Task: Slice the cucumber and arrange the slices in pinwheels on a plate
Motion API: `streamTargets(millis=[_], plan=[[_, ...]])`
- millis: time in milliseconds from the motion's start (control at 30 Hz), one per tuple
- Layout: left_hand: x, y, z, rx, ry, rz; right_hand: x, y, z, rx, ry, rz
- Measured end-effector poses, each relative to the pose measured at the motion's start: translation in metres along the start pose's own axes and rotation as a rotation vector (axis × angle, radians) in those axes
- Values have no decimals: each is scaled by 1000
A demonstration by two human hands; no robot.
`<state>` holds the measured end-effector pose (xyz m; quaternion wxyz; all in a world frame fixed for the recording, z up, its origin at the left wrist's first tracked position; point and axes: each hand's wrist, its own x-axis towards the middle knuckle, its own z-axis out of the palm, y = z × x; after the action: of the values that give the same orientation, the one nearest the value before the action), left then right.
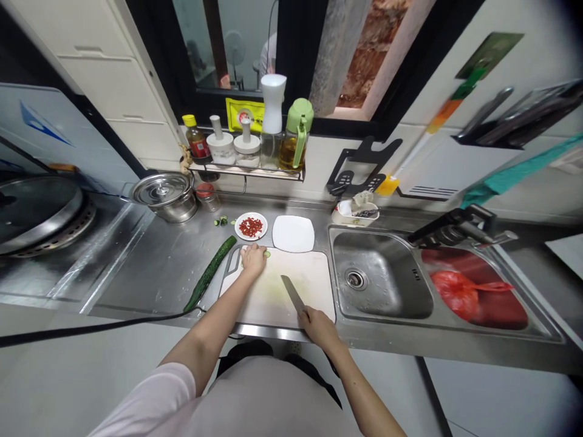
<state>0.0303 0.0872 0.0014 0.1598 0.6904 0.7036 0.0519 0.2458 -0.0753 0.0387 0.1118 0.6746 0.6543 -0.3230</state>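
A white cutting board [314, 279] lies on the steel counter. Near its upper left corner, my left hand [253, 261] is closed, palm down, around a small cucumber piece [266, 254]; most of what the fingers cover is hidden. My right hand [319, 328] grips a kitchen knife [292, 294] by the handle at the board's front right, its blade pointing up and left over the board, apart from the left hand. A long green cucumber [210, 274] rests on the counter left of the board.
Behind the board are a plate of chopped red pieces [251, 226], a white plate [294, 233] and cucumber scraps [221, 221]. A sink [387, 273] is to the right, with a red plastic bag [455, 294] in its second basin. A lidded pot [170, 197] stands at the left. Bottles line a shelf [273, 173].
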Motion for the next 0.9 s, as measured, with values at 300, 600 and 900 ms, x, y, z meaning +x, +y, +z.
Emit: streamTargets(millis=[300, 600, 900], plan=[[3, 1, 4, 25, -9, 27, -2, -1, 0, 7, 10, 26], [4, 7, 1, -68, -2, 3, -5, -2, -2, 4, 32, 23], [-20, -1, -2, -331, -141, -189, -3, -1, 1, -5, 36, 16]])
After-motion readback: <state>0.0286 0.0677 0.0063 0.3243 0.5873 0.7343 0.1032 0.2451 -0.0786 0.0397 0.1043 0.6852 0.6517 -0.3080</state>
